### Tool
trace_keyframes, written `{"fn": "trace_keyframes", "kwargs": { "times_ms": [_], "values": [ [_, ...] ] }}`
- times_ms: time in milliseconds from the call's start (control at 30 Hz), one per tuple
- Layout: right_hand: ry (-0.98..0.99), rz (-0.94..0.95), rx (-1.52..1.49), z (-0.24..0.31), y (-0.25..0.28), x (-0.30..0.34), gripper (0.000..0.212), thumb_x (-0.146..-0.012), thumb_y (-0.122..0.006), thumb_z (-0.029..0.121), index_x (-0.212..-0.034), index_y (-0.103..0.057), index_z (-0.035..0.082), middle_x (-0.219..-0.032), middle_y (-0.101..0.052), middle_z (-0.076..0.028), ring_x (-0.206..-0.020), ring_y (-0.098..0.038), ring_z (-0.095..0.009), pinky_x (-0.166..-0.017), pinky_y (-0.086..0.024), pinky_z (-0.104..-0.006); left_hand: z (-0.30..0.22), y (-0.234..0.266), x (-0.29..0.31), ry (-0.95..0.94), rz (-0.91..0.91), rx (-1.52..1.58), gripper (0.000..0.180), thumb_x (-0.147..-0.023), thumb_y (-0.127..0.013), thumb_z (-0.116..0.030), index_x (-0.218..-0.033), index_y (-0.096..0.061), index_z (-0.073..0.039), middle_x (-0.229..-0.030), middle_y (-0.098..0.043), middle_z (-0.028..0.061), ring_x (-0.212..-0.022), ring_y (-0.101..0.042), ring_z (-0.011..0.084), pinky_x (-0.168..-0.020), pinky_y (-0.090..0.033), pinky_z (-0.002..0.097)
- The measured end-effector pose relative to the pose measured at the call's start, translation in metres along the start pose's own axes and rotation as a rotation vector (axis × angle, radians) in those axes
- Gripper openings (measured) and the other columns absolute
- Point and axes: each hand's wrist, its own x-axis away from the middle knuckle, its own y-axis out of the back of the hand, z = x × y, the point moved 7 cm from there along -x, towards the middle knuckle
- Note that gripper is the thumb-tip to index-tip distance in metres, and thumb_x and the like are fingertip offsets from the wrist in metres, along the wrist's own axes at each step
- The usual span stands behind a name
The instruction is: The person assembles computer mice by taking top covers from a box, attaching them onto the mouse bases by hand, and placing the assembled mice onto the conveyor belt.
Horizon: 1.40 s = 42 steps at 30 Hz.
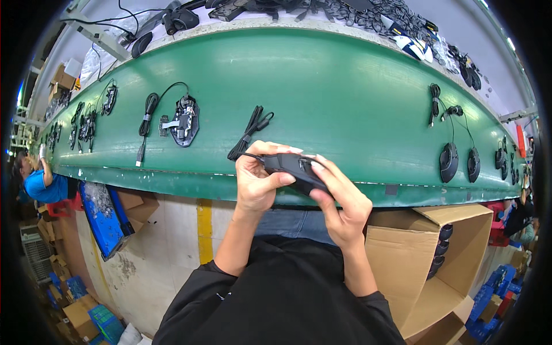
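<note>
Pinching a black mouse (299, 171) from its 2 ends, the left hand (259, 181) and right hand (340, 198) hold it over the near edge of the green belt (310, 69), close to the body, probably so both thumbs can press while the shell is easy to see. The left hand is clamped on the cable end, its thumb on the near side and fingers behind; the right hand's thumb and fingers are closed around the opposite end, likely to brace it against twisting. Which face points up is hard to tell. From the left end, the cord leads to a tied cable bundle (250, 133) resting on the belt just beyond the left hand; bundled that way, it presumably keeps slack away from the fingers. Further left, an open mouse base (185, 122) lies with its circuit board exposed, its cable (148, 115) beside it, while 2 mice (448, 163) lie well to the right, apparently spaced to avoid tangling. Below the belt, an open cardboard box (402, 259) stands at the person's right, perhaps for easy reach, with dark rounded pieces (441, 248) inside.
</note>
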Motion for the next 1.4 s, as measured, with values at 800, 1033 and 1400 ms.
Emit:
{"fn": "trace_keyframes", "kwargs": {
  "times_ms": [800, 1033, 1400],
  "values": [
    [0.018, -0.005, -0.167, 0.0, 0.022, -0.007, 0.046, -0.074, -0.07, -0.008, -0.119, -0.066, 0.0, -0.109, -0.07, -0.018, -0.11, -0.066, -0.029, -0.09, -0.054, -0.0343, 0.022, -0.007, 0.005, 0.488, -0.053, 0.056, 0.061, -0.085, -0.069, -0.006, -0.138, -0.039, 0.0, -0.117, -0.063, 0.0169, -0.109, -0.061, 0.0237, -0.099, -0.046, 0.0352],
    [-0.105, 0.189, 0.044, -0.012, 0.023, 0.001, 0.049, -0.068, -0.086, 0.004, -0.113, -0.067, -0.004, -0.107, -0.072, -0.013, -0.095, -0.069, -0.019, -0.083, -0.055, -0.0314, 0.019, -0.01, -0.002, 0.258, 0.165, 0.106, 0.067, -0.073, -0.078, -0.002, -0.13, -0.042, -0.002, -0.111, -0.065, 0.0218, -0.104, -0.063, 0.0252, -0.097, -0.047, 0.037],
    [-0.411, -0.701, -0.094, -0.087, 0.158, -0.015, 0.038, -0.088, -0.073, 0.01, -0.113, -0.057, -0.014, -0.103, -0.064, -0.014, -0.091, -0.063, -0.017, -0.074, -0.061, -0.0325, -0.094, 0.045, -0.032, -0.179, -0.443, -1.238, 0.029, -0.088, -0.07, -0.011, -0.115, -0.064, -0.001, -0.109, -0.068, 0.0123, -0.103, -0.063, 0.0212, -0.091, -0.05, 0.0334]
  ]
}}
